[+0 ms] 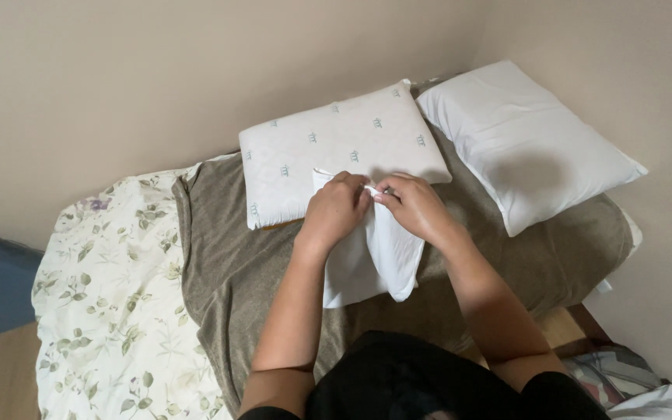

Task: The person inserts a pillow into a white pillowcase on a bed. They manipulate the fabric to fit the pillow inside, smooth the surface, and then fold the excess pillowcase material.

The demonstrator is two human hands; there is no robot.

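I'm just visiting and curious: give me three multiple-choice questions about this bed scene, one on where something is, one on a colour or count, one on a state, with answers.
1. Where does the plain white pillow lie?
A. in the corner, right of the patterned pillow
B. on the floral sheet
C. on the floor

2. What colour is the blanket under the pillows?
A. red
B. grey-brown
C. black

3. What are the hands doing?
A. resting flat and empty
B. both pinching a white cloth
C. lifting a pillow

Answers:
1 A, it sits by the wall corner beside the patterned one.
2 B, the blanket is a dull olive-brown.
3 B, left hand and right hand meet at the cloth's top edge.
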